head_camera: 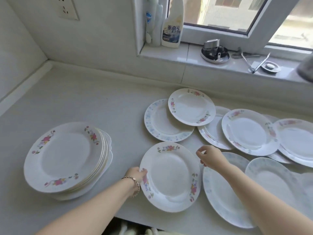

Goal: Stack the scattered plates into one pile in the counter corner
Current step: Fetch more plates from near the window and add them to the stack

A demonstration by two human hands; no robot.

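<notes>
A pile of several white floral plates (66, 158) stands on the counter at the left. In the middle lies a single white plate with pink flowers (171, 177). My left hand (136, 174) grips its left rim, thumb on top. My right hand (210, 157) hovers at its upper right edge, fingers curled and apart, holding nothing. Scattered plates lie to the right: a blue-patterned plate (160, 124), a pink-flowered plate (191, 106) overlapping it, and several more (249, 131) toward the right edge.
The counter corner (49, 63) lies at the back left. On the window sill stand a spray bottle (172, 26), a round metal tray of small items (215, 54), tongs (254, 63) and a small dish (270, 67). The counter's front edge runs below the plates.
</notes>
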